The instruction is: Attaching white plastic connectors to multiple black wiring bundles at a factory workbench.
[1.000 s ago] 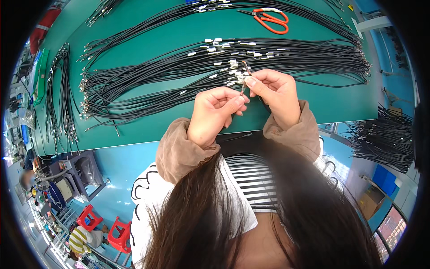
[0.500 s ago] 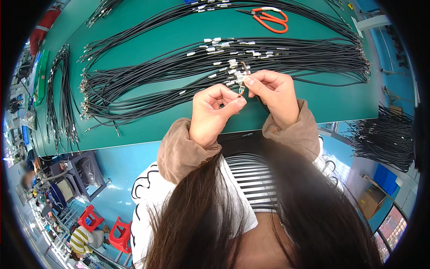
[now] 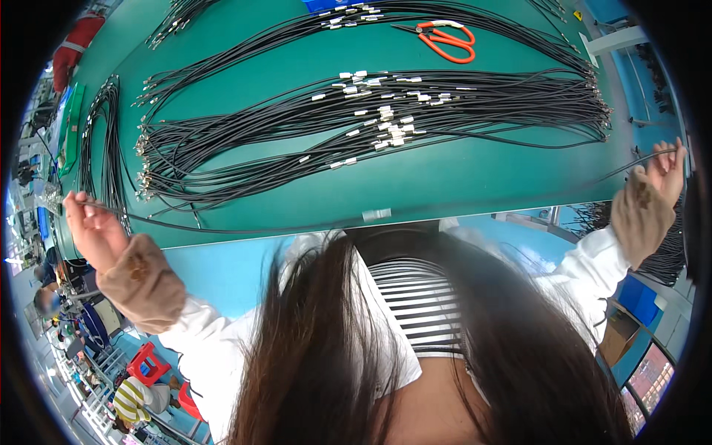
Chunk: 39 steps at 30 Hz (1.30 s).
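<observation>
A single black cable (image 3: 222, 231), partly blurred, is stretched between the person's hands over the near edge of the green desk (image 3: 475, 172), a white label (image 3: 376, 215) at mid-span. Taking that label as the clock's centre, the left hand (image 3: 96, 230) at 9 o'clock and the right hand (image 3: 664, 176) at 3 each have a pinching grip on it. Bundled black cables (image 3: 489, 109) lie at 12, red-handled snips (image 3: 443, 36) beyond at 1.

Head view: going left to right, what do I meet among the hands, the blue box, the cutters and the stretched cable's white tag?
Left hand → blue box → white tag → cutters → right hand.
</observation>
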Each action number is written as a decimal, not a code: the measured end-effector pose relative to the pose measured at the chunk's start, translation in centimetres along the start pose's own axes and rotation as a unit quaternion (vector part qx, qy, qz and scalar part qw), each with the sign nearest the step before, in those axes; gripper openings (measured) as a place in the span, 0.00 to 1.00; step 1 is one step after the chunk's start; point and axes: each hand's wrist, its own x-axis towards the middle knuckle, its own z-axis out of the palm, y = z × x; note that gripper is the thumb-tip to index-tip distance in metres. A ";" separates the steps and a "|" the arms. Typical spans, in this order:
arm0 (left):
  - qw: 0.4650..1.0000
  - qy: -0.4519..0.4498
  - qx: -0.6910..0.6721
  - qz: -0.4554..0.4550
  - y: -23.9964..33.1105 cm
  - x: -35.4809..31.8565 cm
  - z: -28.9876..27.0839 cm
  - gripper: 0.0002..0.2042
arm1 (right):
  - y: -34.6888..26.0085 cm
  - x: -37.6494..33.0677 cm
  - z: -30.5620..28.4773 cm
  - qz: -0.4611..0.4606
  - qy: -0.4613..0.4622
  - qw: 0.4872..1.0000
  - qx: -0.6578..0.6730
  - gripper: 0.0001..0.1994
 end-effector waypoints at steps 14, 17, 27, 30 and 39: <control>0.989 0.099 0.062 -0.092 -9.7 -0.1 4.2 0.15 | 14.5 2.2 4.7 0.138 0.107 0.984 0.043 0.12; 0.940 -0.033 0.341 0.006 -11.3 -4.4 9.5 0.06 | 16.3 -3.6 9.4 0.174 0.113 0.967 -0.149 0.13; 0.816 -0.304 0.483 0.094 -16.1 -12.9 17.7 0.07 | 19.7 -10.4 16.1 0.258 -0.027 0.865 -0.430 0.08; 0.807 -0.288 0.495 0.147 -16.9 -12.9 18.4 0.07 | 19.6 -10.5 16.6 0.265 -0.024 0.857 -0.442 0.08; 0.749 -0.325 0.548 0.185 -17.9 -12.9 20.0 0.07 | 20.0 -10.8 16.7 0.259 -0.019 0.845 -0.467 0.08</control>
